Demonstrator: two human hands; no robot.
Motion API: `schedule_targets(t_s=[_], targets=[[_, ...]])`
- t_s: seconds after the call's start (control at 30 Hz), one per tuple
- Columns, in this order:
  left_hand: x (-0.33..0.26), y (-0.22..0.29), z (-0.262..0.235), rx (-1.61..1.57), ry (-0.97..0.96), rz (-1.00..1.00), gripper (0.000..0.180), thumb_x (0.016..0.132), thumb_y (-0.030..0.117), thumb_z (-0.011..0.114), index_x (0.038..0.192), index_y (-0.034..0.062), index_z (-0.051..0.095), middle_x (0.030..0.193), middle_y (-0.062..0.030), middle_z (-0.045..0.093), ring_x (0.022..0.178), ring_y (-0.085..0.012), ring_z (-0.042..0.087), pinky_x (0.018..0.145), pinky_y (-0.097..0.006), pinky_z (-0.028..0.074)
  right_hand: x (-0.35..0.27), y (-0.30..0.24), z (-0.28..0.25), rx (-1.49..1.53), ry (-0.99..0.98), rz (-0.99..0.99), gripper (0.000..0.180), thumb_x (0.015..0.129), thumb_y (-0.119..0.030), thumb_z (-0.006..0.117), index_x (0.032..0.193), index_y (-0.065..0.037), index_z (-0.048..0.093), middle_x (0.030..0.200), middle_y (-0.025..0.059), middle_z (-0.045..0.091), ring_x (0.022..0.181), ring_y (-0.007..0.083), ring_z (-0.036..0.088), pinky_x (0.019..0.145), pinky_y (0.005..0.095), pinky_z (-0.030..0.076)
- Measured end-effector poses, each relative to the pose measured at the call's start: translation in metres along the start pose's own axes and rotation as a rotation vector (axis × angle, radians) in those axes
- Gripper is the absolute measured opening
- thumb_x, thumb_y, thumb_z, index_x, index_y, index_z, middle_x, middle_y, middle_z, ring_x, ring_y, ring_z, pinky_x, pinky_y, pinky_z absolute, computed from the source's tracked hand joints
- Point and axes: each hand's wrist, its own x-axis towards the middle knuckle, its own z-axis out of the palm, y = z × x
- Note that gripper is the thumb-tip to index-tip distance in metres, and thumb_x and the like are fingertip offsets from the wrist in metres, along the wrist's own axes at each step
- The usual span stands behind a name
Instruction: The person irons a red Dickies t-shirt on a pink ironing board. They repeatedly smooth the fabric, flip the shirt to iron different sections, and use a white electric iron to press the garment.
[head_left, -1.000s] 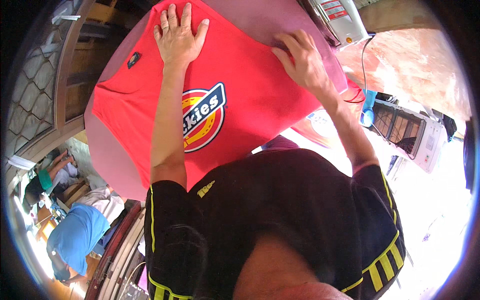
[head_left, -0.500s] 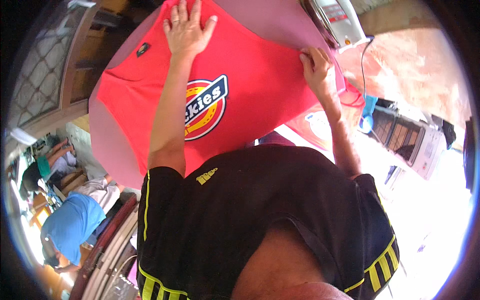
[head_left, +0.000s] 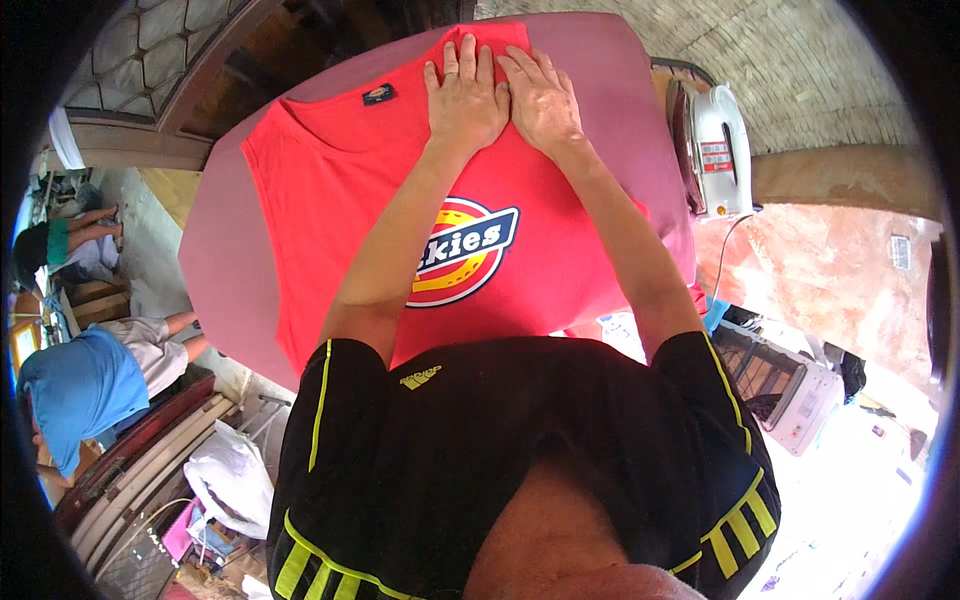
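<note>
A red sleeveless shirt (head_left: 350, 150) is spread over a padded mauve ironing surface (head_left: 225, 250), with a small dark label at its neckline and a round yellow, red and blue print lower down. Near the shirt's far shoulder, my left hand (head_left: 467, 105) lies flat on the fabric with its fingers stretched out. Right beside it my right hand (head_left: 545, 105) also rests flat, fingers extended, the two hands nearly touching. My left forearm hides part of the print. Neither hand holds anything.
A white clothes iron (head_left: 722, 155) stands on end at the right edge of the padded surface, its cord hanging down. A white appliance (head_left: 805, 410) is lower right. At left a person in a blue shirt (head_left: 85, 385) bends over, with another person (head_left: 60, 240) beyond. A white bag (head_left: 230, 480) lies lower left.
My right hand has left the shirt's right side and come over beside my left hand, its fingers now laid flat. The view has shifted, showing more of the far end.
</note>
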Motion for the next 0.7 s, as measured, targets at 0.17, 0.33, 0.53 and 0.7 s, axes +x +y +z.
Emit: schedule_targets(t_s=[0.17,0.33,0.53,0.7], targets=[[0.000,0.007,0.007,-0.027,-0.039,-0.015,0.061,0.097,0.037,0.040,0.149,0.0045,0.036,0.159,-0.0148,0.025,0.147,-0.0354,0.023,0.116,-0.060,0.017,0.023,0.026,0.011,-0.104,-0.121,-0.082,0.050,0.097,-0.030,0.048,0.144,-0.013,0.044,0.152,0.0059,0.040,0.139,0.0335,0.036,0.112,0.0529,0.028],[0.002,0.006,0.003,-0.042,-0.041,-0.045,0.063,0.096,0.036,0.042,0.149,0.0021,0.035,0.160,-0.0157,0.024,0.148,-0.0352,0.021,0.117,-0.060,0.014,0.056,0.025,0.017,-0.153,-0.202,-0.002,0.052,0.100,-0.035,0.042,0.147,-0.014,0.040,0.157,0.0052,0.033,0.142,0.0369,0.030,0.116,0.0522,0.021],[0.003,-0.002,0.007,-0.030,-0.058,-0.052,0.065,0.093,0.035,0.047,0.148,0.0032,0.035,0.160,-0.0161,0.023,0.148,-0.0338,0.022,0.115,-0.061,0.017,0.029,-0.003,0.008,0.281,0.111,-0.064,0.052,0.097,-0.025,0.049,0.145,-0.007,0.042,0.151,0.0120,0.041,0.139,0.0366,0.036,0.113,0.0527,0.029],[0.001,-0.050,-0.018,-0.138,-0.146,0.161,0.048,0.094,0.023,0.053,0.140,0.0113,0.048,0.150,-0.0060,0.044,0.139,-0.0256,0.040,0.113,-0.053,0.026,0.016,-0.006,0.018,0.046,-0.167,-0.068,0.054,0.098,-0.033,0.050,0.145,-0.007,0.042,0.152,0.0127,0.040,0.141,0.0336,0.034,0.113,0.0524,0.029]])
